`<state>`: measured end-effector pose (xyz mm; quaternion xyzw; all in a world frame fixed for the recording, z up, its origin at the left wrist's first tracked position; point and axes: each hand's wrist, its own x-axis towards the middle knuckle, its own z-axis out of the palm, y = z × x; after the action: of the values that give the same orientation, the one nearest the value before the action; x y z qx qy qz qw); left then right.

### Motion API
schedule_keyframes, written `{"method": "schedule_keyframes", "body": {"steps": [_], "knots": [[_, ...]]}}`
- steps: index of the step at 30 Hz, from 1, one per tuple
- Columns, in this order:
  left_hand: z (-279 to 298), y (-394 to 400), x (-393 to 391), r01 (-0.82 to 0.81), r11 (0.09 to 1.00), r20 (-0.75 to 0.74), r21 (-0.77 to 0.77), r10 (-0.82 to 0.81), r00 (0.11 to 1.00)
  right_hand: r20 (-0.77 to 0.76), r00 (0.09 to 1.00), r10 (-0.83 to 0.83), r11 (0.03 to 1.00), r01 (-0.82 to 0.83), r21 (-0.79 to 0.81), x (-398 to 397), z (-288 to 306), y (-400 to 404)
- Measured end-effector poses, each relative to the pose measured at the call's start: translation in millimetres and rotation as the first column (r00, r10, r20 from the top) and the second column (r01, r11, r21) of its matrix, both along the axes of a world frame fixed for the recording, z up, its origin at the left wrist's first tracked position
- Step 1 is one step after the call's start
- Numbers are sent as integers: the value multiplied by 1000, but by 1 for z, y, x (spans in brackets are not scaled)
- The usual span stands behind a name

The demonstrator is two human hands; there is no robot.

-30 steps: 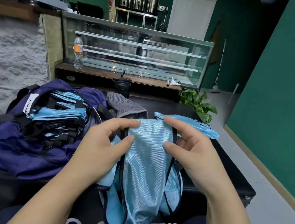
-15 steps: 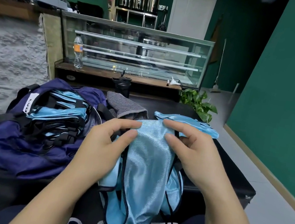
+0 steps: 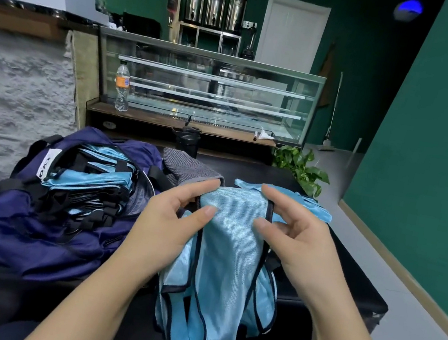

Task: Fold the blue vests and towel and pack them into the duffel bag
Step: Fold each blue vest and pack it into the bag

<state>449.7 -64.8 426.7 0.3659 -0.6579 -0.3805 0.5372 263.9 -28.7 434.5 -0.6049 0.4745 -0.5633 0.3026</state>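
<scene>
A shiny light-blue vest [image 3: 226, 262] with black trim hangs from both my hands over the front of the black table [image 3: 344, 294]. My left hand [image 3: 175, 221] pinches its upper left edge between thumb and fingers. My right hand [image 3: 295, 235] pinches its upper right edge. The navy duffel bag [image 3: 37, 230] lies open at the left with several folded blue vests [image 3: 90, 180] stacked inside. A grey towel [image 3: 187, 168] lies folded behind my left hand. Another blue vest [image 3: 309, 205] lies on the table behind my right hand.
A black tumbler [image 3: 187, 141] stands at the table's far edge. Behind it are a glass display counter [image 3: 209, 90], a plastic bottle [image 3: 122, 87] on its ledge and a potted plant [image 3: 300, 167]. Grey floor runs along the green wall at the right.
Both hands have lifted the vest's top edge slightly up and away from me and spread it a little wider. The bag and towel have not moved.
</scene>
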Motion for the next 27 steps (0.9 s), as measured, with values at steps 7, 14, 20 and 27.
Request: {"method": "schedule_keyframes", "body": {"steps": [7, 14, 20, 27], "knots": [[6, 7, 6, -103, 982, 256, -156, 141, 956, -53, 997, -62, 998, 63, 25, 1, 0, -2], [1, 1, 11, -82, 990, 411, -112, 121, 903, -267, 961, -74, 997, 81, 18, -1, -4, -1], [-6, 0, 11, -82, 992, 143, 100, 67, 987, -2, 1000, -27, 999, 27, 46, 6, -10, -3], [-1, 0, 8, -176, 983, -186, 55, 184, 965, -232, 970, -69, 987, 101, 126, 15, -6, 4]]}}
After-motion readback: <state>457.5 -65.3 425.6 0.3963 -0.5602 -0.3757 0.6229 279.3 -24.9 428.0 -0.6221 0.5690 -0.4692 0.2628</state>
